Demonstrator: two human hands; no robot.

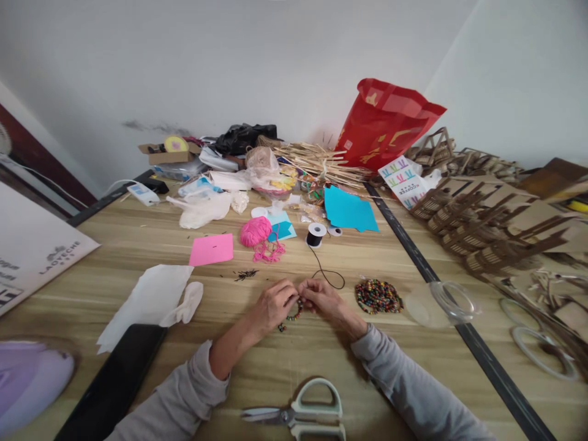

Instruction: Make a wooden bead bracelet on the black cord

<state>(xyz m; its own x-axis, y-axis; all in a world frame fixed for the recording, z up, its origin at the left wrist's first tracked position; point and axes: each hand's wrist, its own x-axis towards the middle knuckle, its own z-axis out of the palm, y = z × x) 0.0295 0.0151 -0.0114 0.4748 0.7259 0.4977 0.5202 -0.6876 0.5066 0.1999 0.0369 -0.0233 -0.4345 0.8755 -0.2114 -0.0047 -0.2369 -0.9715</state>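
- A pair of scissors (303,414) lay at the near edge of the wooden table (138,245), handles to the right and closed blades pointing left.
- To the near left lay a dark phone-like slab (114,386), with white paper (147,300) just beyond it.
- The left hand (272,304) and the right hand (324,300) met at the middle of the table, fingertips almost touching, both sleeves grey.
- Both hands had their fingers curled in, pinching a beaded string (293,315) between them.
- The beaded string hung from the pinch in a short curve, its long axis running from the fingertips down and to the near left, its loose end resting on the table below the left hand.
- The beads lay under and between the two sets of fingertips, partly hidden by them.
- Just right of the right hand lay a heap of coloured beads (378,296), and further right a clear plastic lid (452,301).
- A black cord (328,275) ran from the hands far to a black spool (316,234).
- Beyond lay a pink paper (212,249), pink yarn (256,231) and blue paper (349,210).
- A red bag (386,122) stood at the far wall.
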